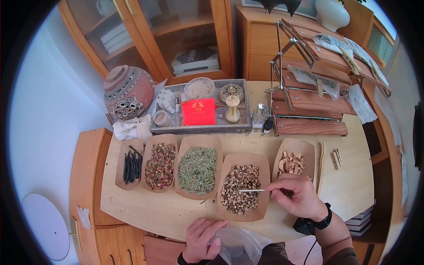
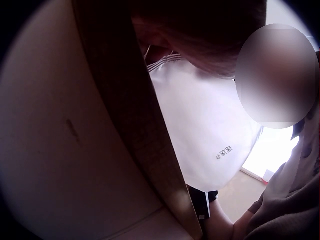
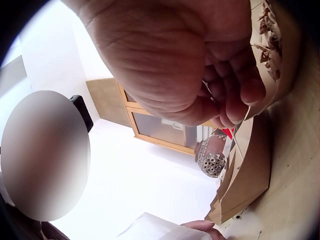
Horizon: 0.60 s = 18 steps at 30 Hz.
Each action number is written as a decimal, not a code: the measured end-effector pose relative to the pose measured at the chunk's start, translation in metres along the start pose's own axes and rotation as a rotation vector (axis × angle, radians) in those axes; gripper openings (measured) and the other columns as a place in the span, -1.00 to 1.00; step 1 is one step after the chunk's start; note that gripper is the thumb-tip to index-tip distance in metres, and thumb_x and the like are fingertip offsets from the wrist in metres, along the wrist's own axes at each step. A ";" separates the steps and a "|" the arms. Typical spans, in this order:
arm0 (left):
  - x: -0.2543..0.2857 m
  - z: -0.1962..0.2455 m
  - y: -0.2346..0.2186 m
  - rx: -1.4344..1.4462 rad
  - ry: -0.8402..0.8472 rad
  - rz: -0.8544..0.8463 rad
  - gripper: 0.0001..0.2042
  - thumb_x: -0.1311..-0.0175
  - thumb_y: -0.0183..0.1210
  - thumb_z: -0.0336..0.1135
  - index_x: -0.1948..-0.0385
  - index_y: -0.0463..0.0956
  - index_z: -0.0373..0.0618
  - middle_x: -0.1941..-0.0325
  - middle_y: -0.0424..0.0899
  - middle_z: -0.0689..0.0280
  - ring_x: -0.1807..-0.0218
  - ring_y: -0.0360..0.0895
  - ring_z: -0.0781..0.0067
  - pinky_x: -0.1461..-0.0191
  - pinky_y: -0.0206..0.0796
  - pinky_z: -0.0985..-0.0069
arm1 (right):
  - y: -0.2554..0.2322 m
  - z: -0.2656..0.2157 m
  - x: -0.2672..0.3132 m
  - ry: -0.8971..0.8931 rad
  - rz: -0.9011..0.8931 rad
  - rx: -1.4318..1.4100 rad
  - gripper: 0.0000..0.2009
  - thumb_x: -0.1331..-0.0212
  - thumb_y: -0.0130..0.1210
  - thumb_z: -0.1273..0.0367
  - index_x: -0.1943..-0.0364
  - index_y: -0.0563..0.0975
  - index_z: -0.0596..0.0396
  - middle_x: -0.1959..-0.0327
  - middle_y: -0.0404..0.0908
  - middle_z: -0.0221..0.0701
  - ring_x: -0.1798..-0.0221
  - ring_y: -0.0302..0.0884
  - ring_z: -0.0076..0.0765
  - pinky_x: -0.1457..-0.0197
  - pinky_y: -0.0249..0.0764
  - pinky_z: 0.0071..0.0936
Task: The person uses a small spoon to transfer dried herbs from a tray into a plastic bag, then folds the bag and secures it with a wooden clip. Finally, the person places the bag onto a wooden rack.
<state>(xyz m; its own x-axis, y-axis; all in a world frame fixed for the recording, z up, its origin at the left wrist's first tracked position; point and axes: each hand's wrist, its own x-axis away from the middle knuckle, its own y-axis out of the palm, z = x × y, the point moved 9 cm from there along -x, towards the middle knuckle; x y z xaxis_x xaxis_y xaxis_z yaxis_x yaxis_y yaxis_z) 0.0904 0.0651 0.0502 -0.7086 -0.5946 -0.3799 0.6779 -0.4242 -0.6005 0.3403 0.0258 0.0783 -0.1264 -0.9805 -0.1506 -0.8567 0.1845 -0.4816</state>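
My right hand (image 1: 297, 194) pinches a thin pale stick (image 1: 251, 190) between thumb and fingers. The stick's far end overlaps the chopped brown and cream dried herbs (image 1: 238, 194) in a paper tray (image 1: 224, 165). In the right wrist view the palm (image 3: 150, 60) faces the camera, with the stick (image 3: 237, 144) reaching down from the fingertips. By the table's front edge my left hand (image 1: 204, 240) holds a translucent plastic bag (image 1: 240, 242). The left wrist view shows the bag (image 2: 205, 125) hanging below that hand, with ridges along its top and a small dark print.
To the left stand paper trays of green herb (image 1: 197, 170), mixed petals (image 1: 160, 167) and dark pods (image 1: 132, 165). Pale slices fill another tray (image 1: 312, 152) to the right. Behind are a grey wooden tray (image 1: 201, 129), a clay pot (image 1: 128, 92) and a tiered wooden rack (image 1: 311, 128).
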 end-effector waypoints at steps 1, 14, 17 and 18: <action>0.000 0.000 0.000 0.000 0.000 0.000 -0.53 -0.40 0.01 -0.08 0.03 0.68 -0.35 0.26 0.78 0.12 0.31 0.67 0.09 0.13 0.51 0.25 | 0.000 0.000 0.000 -0.008 0.000 0.009 -0.81 -0.23 0.20 0.59 0.13 0.74 0.13 0.43 0.62 -0.33 0.41 0.63 -0.30 0.36 0.51 -0.41; 0.000 -0.001 0.000 0.008 0.006 0.000 -0.54 -0.38 0.02 -0.10 0.03 0.68 -0.37 0.27 0.78 0.10 0.31 0.67 0.08 0.13 0.50 0.24 | 0.001 0.001 0.000 0.007 0.000 -0.023 -0.80 -0.24 0.19 0.59 0.11 0.74 0.12 0.42 0.63 -0.34 0.42 0.63 -0.32 0.38 0.50 -0.42; 0.001 -0.001 0.001 0.007 0.004 0.000 -0.53 -0.39 0.02 -0.09 0.03 0.68 -0.38 0.27 0.78 0.10 0.31 0.67 0.08 0.13 0.51 0.24 | 0.001 0.001 0.000 -0.001 -0.007 -0.007 -0.80 -0.24 0.19 0.59 0.11 0.74 0.12 0.41 0.62 -0.34 0.42 0.63 -0.33 0.37 0.50 -0.43; 0.001 -0.001 0.001 0.008 0.004 0.001 -0.53 -0.39 0.02 -0.09 0.03 0.68 -0.38 0.26 0.78 0.10 0.31 0.67 0.08 0.13 0.51 0.24 | 0.001 0.001 0.000 0.000 -0.006 -0.008 -0.80 -0.24 0.19 0.59 0.11 0.74 0.12 0.42 0.62 -0.34 0.42 0.63 -0.32 0.37 0.51 -0.43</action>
<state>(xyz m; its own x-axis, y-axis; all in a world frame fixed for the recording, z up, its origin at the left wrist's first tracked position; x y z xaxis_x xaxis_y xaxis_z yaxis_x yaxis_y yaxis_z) 0.0904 0.0652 0.0486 -0.7087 -0.5921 -0.3836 0.6803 -0.4292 -0.5942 0.3397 0.0262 0.0770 -0.1212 -0.9816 -0.1476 -0.8613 0.1779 -0.4759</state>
